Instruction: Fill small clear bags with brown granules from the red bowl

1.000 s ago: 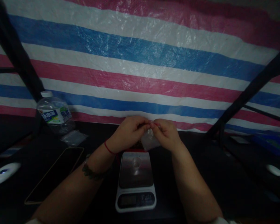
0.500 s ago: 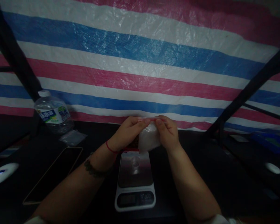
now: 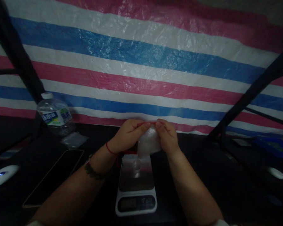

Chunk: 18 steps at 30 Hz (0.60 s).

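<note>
A clear plastic zip bag (image 3: 149, 143) with a red strip along its top edge hangs between my hands. My left hand (image 3: 132, 133) pinches the strip from the left, thumb on the near side. From the right, my right hand (image 3: 167, 135) pinches the same edge, its thumb close to the other one. The bag looks whitish; its contents, if any, cannot be made out. Just below it stands a white kitchen scale (image 3: 136, 179) with a metal plate, and a small clear round piece (image 3: 136, 164) seems to lie on that plate. Something red-edged behind the bag is mostly hidden.
To the left are a large clear plastic bottle (image 3: 58, 117), another clear bag (image 3: 74, 140), a phone (image 3: 54, 177) and a white mouse-like object (image 3: 3, 176). A blue tray (image 3: 272, 147) and a small white object (image 3: 276, 173) sit at right. Striped sheeting (image 3: 141, 78) hangs behind the black table.
Both hands stay on the bag's top edge, the thumbs shifting slightly along it. The bag has moved a little left and lower in view; the camera has tilted slightly.
</note>
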### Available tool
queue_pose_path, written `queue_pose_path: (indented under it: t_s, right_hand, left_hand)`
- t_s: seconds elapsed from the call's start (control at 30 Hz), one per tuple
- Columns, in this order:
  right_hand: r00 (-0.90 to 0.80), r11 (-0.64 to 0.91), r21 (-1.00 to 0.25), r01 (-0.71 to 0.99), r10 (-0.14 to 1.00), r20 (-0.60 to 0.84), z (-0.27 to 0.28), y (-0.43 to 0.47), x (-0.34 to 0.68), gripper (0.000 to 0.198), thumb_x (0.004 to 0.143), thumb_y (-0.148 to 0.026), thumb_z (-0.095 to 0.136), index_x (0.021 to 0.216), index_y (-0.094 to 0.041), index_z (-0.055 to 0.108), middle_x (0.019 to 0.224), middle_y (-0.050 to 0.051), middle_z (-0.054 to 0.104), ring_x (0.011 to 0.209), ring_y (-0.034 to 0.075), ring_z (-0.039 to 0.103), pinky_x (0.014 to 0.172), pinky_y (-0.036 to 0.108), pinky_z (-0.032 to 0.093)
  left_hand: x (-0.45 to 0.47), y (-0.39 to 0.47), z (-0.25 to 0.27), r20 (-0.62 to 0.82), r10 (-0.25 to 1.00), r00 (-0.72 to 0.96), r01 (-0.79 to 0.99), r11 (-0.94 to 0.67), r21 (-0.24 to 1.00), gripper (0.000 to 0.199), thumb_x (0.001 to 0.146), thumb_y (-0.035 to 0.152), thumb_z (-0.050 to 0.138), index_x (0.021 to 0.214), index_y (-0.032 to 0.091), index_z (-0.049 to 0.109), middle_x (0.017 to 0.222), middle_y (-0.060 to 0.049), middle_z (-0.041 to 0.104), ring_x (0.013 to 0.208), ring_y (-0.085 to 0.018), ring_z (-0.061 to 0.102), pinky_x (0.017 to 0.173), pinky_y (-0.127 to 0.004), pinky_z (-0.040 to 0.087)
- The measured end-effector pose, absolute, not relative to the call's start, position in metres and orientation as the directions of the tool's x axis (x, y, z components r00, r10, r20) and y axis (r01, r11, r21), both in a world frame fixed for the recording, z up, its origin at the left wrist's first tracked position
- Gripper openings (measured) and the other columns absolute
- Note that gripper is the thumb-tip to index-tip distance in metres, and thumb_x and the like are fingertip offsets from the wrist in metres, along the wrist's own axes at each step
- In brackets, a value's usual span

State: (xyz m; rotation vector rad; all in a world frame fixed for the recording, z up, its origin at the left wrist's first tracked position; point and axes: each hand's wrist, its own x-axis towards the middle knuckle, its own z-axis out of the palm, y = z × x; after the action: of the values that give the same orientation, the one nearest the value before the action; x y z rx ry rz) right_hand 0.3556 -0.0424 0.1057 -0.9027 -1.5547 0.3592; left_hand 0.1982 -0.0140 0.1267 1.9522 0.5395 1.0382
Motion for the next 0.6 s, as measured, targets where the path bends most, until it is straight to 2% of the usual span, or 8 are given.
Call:
queue_pose_path:
  t_s: [0.1, 0.2, 0.4, 0.5, 0.6]
  right_hand:
    - [0.061, 0.633, -0.687, 0.355, 0.718, 0.693, 0.107, -0.043, 0.356, 0.046, 0.088, -0.057, 0.041, 0.066, -0.019, 0.055, 0.062, 0.001, 0.052, 0.058, 0.014, 0.048, 0.053, 0.025, 0.039]
    - [0.055, 0.620, -0.659, 0.425, 0.709, 0.703, 0.111, -0.047, 0.357, 0.048, 0.090, -0.052, 0.041, 0.057, -0.018, 0.047, 0.054, -0.001, 0.043, 0.050, 0.011, 0.040, 0.047, 0.024, 0.031]
    - [0.022, 0.618, -0.583, 0.528, 0.676, 0.737, 0.116, -0.050, 0.358, 0.046, 0.092, -0.047, 0.039, 0.056, -0.019, 0.041, 0.053, -0.002, 0.039, 0.050, 0.010, 0.035, 0.047, 0.024, 0.028]
    - [0.070, 0.609, -0.598, 0.521, 0.667, 0.741, 0.114, -0.049, 0.357, 0.046, 0.092, -0.048, 0.039, 0.056, -0.019, 0.040, 0.053, -0.002, 0.038, 0.050, 0.010, 0.035, 0.048, 0.024, 0.028]
    - [0.100, 0.599, -0.666, 0.445, 0.706, 0.701, 0.111, -0.046, 0.357, 0.047, 0.089, -0.052, 0.042, 0.055, -0.019, 0.040, 0.053, -0.002, 0.039, 0.051, 0.011, 0.036, 0.048, 0.024, 0.030]
  left_hand:
    - [0.194, -0.011, 0.128, 0.428, 0.686, 0.589, 0.015, -0.538, 0.843, 0.043, 0.085, 0.048, 0.048, 0.071, 0.011, 0.063, 0.061, -0.001, 0.055, 0.056, -0.011, 0.046, 0.048, -0.020, 0.036]
    - [0.191, -0.011, 0.130, 0.390, 0.688, 0.612, 0.025, -0.510, 0.860, 0.043, 0.085, 0.049, 0.047, 0.073, 0.011, 0.065, 0.060, 0.000, 0.055, 0.054, -0.010, 0.046, 0.047, -0.020, 0.036]
    - [0.187, -0.007, 0.134, 0.396, 0.662, 0.636, 0.021, -0.527, 0.850, 0.046, 0.083, 0.051, 0.048, 0.062, 0.012, 0.058, 0.054, 0.001, 0.049, 0.050, -0.009, 0.042, 0.044, -0.019, 0.032]
    - [0.183, -0.004, 0.134, 0.456, 0.658, 0.599, 0.010, -0.576, 0.818, 0.049, 0.083, 0.053, 0.046, 0.055, 0.013, 0.053, 0.052, 0.002, 0.044, 0.049, -0.008, 0.038, 0.043, -0.019, 0.030]
    - [0.180, -0.004, 0.136, 0.496, 0.649, 0.577, 0.058, -0.638, 0.768, 0.047, 0.085, 0.049, 0.047, 0.054, 0.013, 0.052, 0.052, 0.002, 0.043, 0.051, -0.008, 0.039, 0.045, -0.019, 0.031]
